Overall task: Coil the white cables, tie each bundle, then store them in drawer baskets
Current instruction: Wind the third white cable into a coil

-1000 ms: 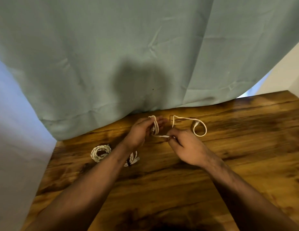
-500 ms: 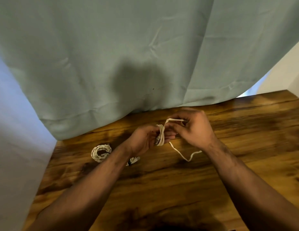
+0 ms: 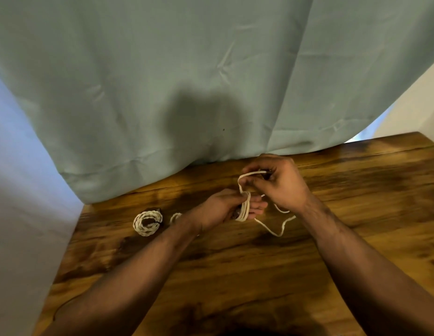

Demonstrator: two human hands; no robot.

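Head view: a person's two bare forearms reach across a wooden table (image 3: 356, 214) toward a pale green curtain (image 3: 187, 69).
Left hand: the left hand (image 3: 220, 208) is curled round a small coil of white cable (image 3: 245, 209) and holds it upright just above the wood, near the table's far edge. Its fingertips show past the loops.
Right hand: the right hand (image 3: 281, 183), just beyond the coil and to its right, pinches the free strand (image 3: 247, 176) between thumb and fingers. The strand rises from the top of the coil in a short arc.
Loose tail: the loose tail (image 3: 279, 230) drops below the right hand and lies bent on the tabletop, to the right of the coil.
Wound bundle: a wound bundle (image 3: 147, 223) of white cable lies flat on the left part of the table, well apart from both hands.
Second bundle: a second bundle (image 3: 174, 216), also white, sits just beside the first and is mostly hidden behind the left forearm.
Backdrop: the curtain's hem meets the far edge of the table and a dark shadow falls on the cloth above the hands. A white wall (image 3: 417, 105) shows at the right and a pale panel (image 3: 17, 214) fills the left side.
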